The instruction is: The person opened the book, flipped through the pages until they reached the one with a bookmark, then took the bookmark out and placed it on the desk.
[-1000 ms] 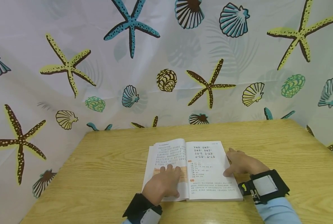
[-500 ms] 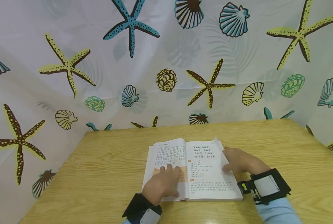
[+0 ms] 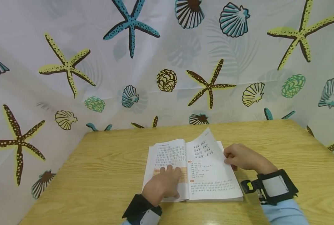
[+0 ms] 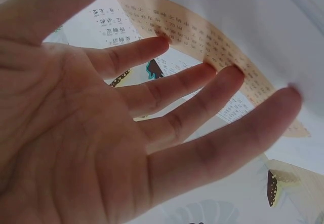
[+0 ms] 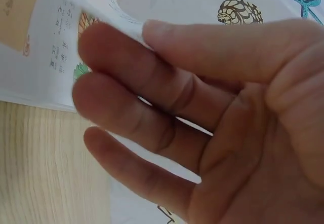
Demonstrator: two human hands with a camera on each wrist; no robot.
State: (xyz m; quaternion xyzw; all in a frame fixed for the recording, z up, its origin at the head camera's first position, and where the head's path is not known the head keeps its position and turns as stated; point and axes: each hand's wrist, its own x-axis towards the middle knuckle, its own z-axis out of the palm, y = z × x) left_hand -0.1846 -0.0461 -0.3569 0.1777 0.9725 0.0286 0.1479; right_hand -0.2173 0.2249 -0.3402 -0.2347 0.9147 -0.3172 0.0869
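Note:
An open book [image 3: 171, 153] with printed text lies on the table. My left hand [image 3: 162, 185] rests on its left page, fingers spread over an orange-tinted text band. In the left wrist view the fingertips [image 4: 230, 77] touch the paper. At the book's right edge, my right hand [image 3: 244, 158] pinches a page [image 3: 207, 145] between thumb and curled fingers. That page's upper corner stands raised and bent toward the spine. The right wrist view shows the thumb [image 5: 202, 46] close against the index finger, with coloured pictures on the page beneath.
The wooden table [image 3: 105, 175] extends on both sides of the book. Behind it hangs a white cloth [image 3: 152, 53] printed with starfish and shells. Each wrist wears a black strap with a camera mount [image 3: 271, 187].
My right hand has curled its fingers and lifted the right page, whose upper corner has risen and moved leftward. My left hand has stayed in place.

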